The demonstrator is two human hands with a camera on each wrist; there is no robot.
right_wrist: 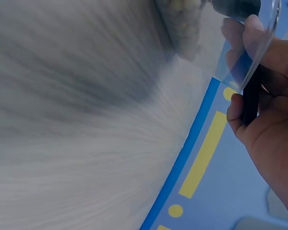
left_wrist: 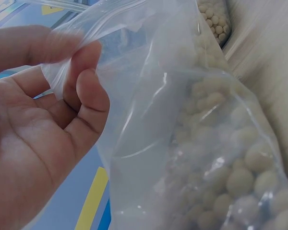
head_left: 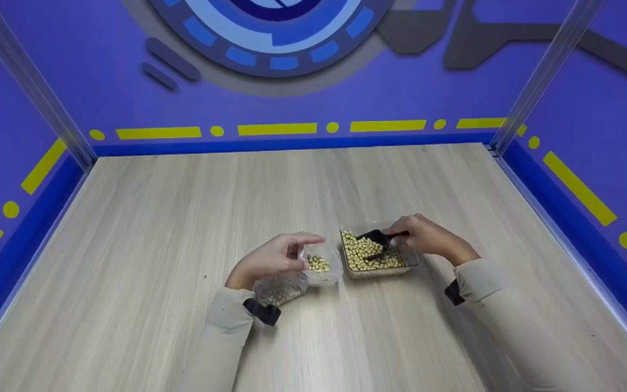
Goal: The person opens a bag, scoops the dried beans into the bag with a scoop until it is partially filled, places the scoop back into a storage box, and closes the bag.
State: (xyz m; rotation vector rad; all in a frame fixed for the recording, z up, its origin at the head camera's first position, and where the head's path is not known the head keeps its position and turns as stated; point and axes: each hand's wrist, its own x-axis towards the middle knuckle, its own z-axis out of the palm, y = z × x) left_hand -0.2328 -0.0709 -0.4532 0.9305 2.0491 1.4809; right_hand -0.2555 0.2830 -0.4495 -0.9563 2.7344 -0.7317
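Observation:
My left hand (head_left: pixel 271 258) pinches the rim of a clear zip-lock bag (left_wrist: pixel 134 120), whose mouth gapes toward the right. Round pale-yellow beans (left_wrist: pixel 240 182), like soybeans, fill the lower part of that bag. Close by on the right stands a clear plastic box (head_left: pixel 379 273) holding more of these beans (head_left: pixel 358 249). With my right hand (head_left: pixel 428 237) I grip the handle of a small black scoop (head_left: pixel 373 237). Its head lies among the beans in the box, partly buried. In the right wrist view, fingers curl round the black handle (right_wrist: pixel 251 98) behind the box's clear wall.
The box and bag rest on a light wood-grain table (head_left: pixel 183 207). Blue-purple panels (head_left: pixel 302 103) with yellow marks enclose its back and both sides. A black strap (head_left: pixel 262 312) is on the left sleeve, another (head_left: pixel 454 293) on the right.

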